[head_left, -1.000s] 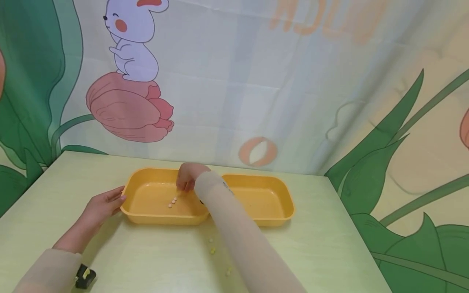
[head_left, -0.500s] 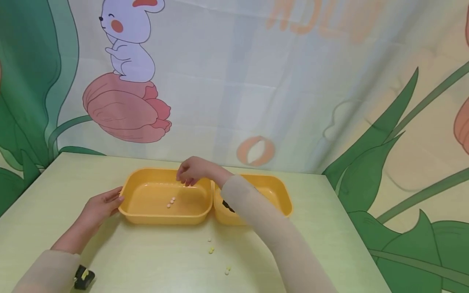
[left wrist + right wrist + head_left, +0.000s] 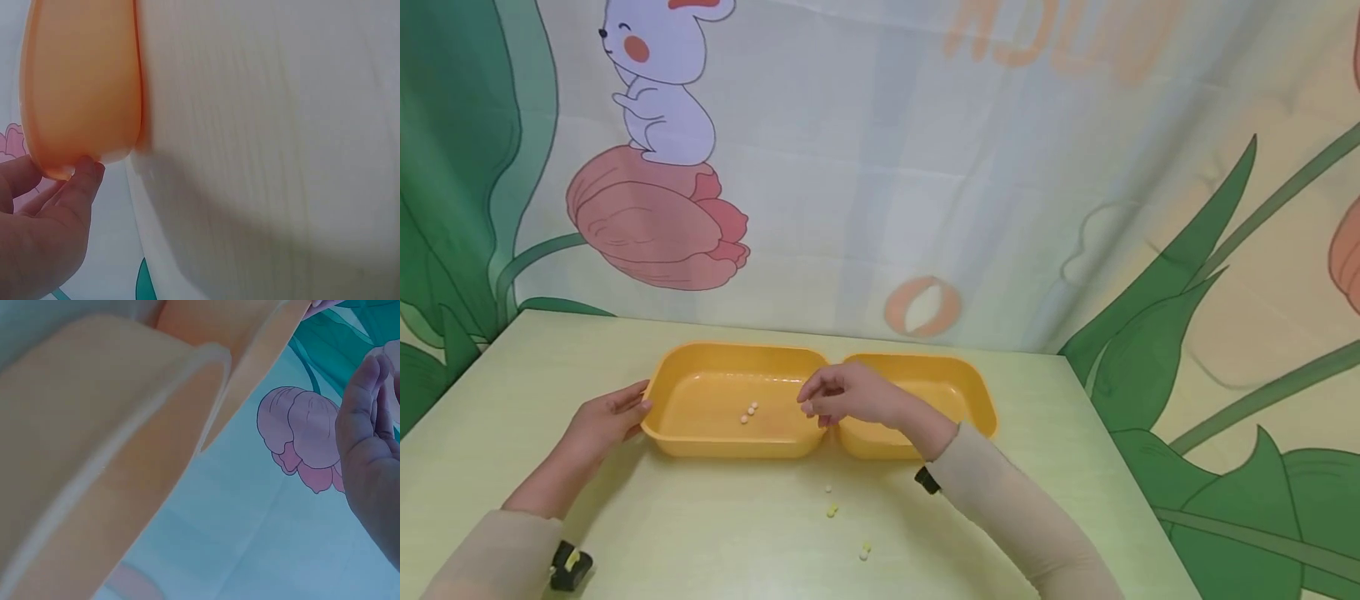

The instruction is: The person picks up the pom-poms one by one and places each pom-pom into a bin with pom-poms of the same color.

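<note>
My left hand (image 3: 602,429) grips the left end of the left yellow tray (image 3: 741,447), thumb and fingers at its rim. The same tray end (image 3: 87,81) and hand (image 3: 47,225) fill the left side of the left wrist view. Three small pale round beads (image 3: 751,411) lie in a slanting row on the tray floor. My right hand (image 3: 857,396) hangs over where the two trays meet, fingers loosely bent and no object visible in them. In the right wrist view, the right hand (image 3: 372,437) appears at the right edge. A second yellow tray (image 3: 951,387) stands close on the right, partly behind that hand.
On the pale table (image 3: 700,525), in front of the trays, lie a tiny white bead (image 3: 828,489), a yellow-green piece (image 3: 832,511) and a yellow-and-white piece (image 3: 865,551). A printed curtain (image 3: 820,167) hangs behind the table.
My right hand has risen out of the left tray and moved right and toward me, to the gap between the trays. My left hand stays on the tray's end; the three beads stay put.
</note>
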Demonstrator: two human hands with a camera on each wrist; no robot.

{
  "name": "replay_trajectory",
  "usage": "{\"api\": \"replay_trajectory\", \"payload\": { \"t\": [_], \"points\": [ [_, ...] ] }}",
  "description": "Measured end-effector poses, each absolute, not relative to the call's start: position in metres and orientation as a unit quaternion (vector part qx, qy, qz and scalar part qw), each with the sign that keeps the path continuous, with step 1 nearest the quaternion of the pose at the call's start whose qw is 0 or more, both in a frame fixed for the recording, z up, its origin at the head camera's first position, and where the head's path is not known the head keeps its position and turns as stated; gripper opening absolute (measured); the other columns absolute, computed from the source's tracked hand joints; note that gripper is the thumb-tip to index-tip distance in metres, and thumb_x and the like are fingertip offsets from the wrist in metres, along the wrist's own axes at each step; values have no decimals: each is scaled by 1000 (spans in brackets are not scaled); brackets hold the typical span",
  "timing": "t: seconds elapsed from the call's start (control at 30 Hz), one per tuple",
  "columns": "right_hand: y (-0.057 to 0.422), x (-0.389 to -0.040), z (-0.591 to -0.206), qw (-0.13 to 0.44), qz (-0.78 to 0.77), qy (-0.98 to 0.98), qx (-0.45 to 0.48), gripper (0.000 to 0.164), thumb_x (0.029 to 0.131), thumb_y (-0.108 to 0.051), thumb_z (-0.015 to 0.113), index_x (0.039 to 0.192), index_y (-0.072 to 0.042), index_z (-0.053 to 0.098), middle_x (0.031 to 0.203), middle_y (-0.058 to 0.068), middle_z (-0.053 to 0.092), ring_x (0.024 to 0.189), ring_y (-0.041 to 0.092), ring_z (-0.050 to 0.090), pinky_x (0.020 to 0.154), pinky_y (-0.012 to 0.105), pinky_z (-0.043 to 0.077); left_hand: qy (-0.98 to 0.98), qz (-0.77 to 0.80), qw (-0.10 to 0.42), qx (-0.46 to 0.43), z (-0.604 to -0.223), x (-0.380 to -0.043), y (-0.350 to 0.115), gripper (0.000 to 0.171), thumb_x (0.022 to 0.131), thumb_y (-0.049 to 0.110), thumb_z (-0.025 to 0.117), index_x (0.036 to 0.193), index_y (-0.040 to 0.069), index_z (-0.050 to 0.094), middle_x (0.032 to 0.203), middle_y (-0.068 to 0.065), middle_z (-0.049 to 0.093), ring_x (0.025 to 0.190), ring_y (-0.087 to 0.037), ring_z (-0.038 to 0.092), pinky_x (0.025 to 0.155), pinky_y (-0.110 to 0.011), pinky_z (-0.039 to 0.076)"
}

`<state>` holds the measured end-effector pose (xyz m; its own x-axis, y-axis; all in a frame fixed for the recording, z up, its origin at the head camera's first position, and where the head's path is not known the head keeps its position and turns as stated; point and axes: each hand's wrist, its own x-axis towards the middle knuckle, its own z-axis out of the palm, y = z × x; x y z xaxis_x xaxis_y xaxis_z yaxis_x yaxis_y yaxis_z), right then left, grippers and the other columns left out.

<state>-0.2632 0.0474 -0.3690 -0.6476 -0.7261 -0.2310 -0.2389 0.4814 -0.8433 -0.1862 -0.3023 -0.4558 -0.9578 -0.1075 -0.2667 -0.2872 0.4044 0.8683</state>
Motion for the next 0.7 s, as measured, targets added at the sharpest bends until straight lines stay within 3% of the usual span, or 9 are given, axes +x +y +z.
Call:
{"api": "replay_trajectory", "payload": {
  "t": [0.13,0.23,0.37,0.53,0.6,0.7],
  "points": [
    [65,-249,-375,294,-427,801,-300,22,99,-12,66,116,3,68,96,16,73,82,31,69,80,31,65,832,536,84,-117,-456,-185,-304,61,112,24,40,160,-5,16,162,-33,25,150,-47,33,105,-35,50],
    [78,-241,-381,297,-424,798,-310,20,99,-11,66,113,2,69,96,22,72,74,14,65,82,41,66,830,539,83,-116,-456,-186,-304,61,112,24,41,160,-4,16,163,-32,25,150,-46,33,104,-32,52],
    [98,-231,-397,326,-404,788,-331,21,98,-8,66,114,6,69,103,34,68,73,5,63,84,54,64,836,531,79,-114,-455,-187,-305,60,111,23,42,159,-5,19,162,-32,27,148,-42,39,101,-28,55],
    [121,-221,-420,370,-366,781,-347,21,95,-1,65,113,9,68,98,31,70,73,2,62,74,32,64,835,533,80,-110,-456,-187,-302,60,111,23,42,159,-6,19,161,-33,27,149,-46,35,104,-34,52],
    [127,-217,-428,379,-352,783,-346,21,93,3,64,112,7,70,96,25,72,74,1,61,69,21,60,834,534,80,-115,-456,-187,-302,61,111,24,42,159,-5,19,161,-32,27,149,-46,35,104,-34,51],
    [131,-212,-438,375,-327,794,-350,23,89,8,64,108,1,73,91,15,74,74,-1,60,66,13,54,833,534,80,-120,-457,-187,-302,60,111,23,42,159,-5,17,161,-33,26,149,-47,34,105,-36,50]
  ]
}}
